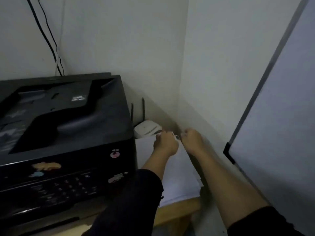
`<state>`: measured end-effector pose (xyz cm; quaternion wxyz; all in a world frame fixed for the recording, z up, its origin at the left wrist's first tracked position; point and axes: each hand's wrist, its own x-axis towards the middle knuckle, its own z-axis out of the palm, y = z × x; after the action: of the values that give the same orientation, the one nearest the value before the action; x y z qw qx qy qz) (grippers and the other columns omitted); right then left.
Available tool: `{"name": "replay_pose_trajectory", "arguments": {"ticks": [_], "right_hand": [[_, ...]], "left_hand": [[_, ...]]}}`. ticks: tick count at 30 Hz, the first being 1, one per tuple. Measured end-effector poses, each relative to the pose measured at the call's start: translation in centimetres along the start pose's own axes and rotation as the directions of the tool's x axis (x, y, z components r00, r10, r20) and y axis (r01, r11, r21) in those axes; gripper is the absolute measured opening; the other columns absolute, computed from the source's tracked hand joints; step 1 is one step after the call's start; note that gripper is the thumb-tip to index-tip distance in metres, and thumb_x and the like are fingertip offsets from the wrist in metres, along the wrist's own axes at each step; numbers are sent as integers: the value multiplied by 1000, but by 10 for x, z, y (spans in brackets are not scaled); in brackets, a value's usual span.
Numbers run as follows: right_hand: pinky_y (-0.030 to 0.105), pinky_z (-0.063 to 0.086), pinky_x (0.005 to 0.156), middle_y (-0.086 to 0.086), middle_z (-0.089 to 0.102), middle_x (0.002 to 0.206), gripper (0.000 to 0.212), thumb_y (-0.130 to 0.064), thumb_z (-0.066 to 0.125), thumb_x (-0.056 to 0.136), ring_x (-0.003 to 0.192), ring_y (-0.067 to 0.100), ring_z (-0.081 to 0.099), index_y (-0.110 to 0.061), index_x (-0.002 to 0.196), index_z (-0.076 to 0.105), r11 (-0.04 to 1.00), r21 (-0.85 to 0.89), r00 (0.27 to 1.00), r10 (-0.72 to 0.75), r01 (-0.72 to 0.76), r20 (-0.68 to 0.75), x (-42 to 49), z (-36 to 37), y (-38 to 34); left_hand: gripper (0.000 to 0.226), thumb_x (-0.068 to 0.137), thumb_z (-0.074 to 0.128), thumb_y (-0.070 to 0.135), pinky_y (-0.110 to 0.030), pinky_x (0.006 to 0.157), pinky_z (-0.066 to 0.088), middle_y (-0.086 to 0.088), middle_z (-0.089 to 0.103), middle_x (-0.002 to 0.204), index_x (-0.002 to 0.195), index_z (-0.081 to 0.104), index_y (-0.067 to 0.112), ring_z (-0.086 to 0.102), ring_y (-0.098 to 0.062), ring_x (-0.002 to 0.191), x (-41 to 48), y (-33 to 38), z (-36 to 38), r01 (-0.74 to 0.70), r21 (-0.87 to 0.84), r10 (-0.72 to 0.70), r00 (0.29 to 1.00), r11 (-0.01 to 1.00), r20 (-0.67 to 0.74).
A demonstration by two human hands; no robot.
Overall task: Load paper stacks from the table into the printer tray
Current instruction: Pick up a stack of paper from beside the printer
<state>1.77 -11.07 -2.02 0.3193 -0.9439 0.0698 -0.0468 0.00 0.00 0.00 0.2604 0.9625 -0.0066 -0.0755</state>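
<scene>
A stack of white paper (179, 181) lies on the wooden table (177, 208), to the right of the black printer (64, 133). Both arms reach over the stack to its far end. My left hand (166, 143) is closed on the far edge of the top sheets, which lift slightly there. My right hand (191, 140) is at the far right corner of the stack, fingers curled on the paper's edge. The printer's lid is down and stickers mark its front. Its paper tray is not in view.
A white router (147, 129) with two dark antennas sits behind the stack in the corner. Walls close in at the back and right. A whiteboard (276, 116) with a grey frame leans at the right. Black cables (49, 40) run down the wall behind the printer.
</scene>
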Motion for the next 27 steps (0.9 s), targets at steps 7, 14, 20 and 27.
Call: {"name": "replay_pose_trajectory", "arguments": {"ticks": [7, 14, 20, 27], "right_hand": [[38, 45, 95, 19, 54, 126, 33, -22, 42, 94, 115, 36, 50, -1, 114, 57, 946, -228, 900, 298, -233, 319, -12, 56, 47], [40, 46, 97, 18, 50, 128, 31, -22, 47, 93, 116, 30, 46, -3, 116, 58, 913, -216, 881, 396, -346, 259, -14, 82, 37], [39, 46, 98, 20, 46, 130, 45, -23, 52, 93, 115, 29, 49, 3, 128, 42, 903, -263, 917, 379, -339, 122, -23, 93, 30], [35, 53, 80, 17, 62, 115, 33, -14, 49, 93, 97, 29, 63, -1, 122, 43, 914, 95, 902, 364, -393, 231, -10, 79, 37]], "left_hand": [[40, 92, 39, 14, -41, 102, 39, -14, 34, 142, 131, 41, 2, 34, -34, 129, -8, -72, 61, 247, 179, -278, 945, 952, 174], [48, 92, 47, 34, -40, 105, 36, -12, 31, 140, 132, 37, 9, 34, -33, 126, -9, -91, 77, 250, 261, -292, 947, 933, 137], [50, 92, 47, 37, -40, 105, 34, -11, 29, 141, 134, 35, 11, 32, -32, 127, -6, -91, 80, 276, 274, -316, 942, 921, 115], [52, 91, 49, 39, -40, 105, 34, -11, 29, 142, 133, 35, 12, 33, -32, 128, -5, -94, 81, 281, 265, -317, 943, 922, 102]]}}
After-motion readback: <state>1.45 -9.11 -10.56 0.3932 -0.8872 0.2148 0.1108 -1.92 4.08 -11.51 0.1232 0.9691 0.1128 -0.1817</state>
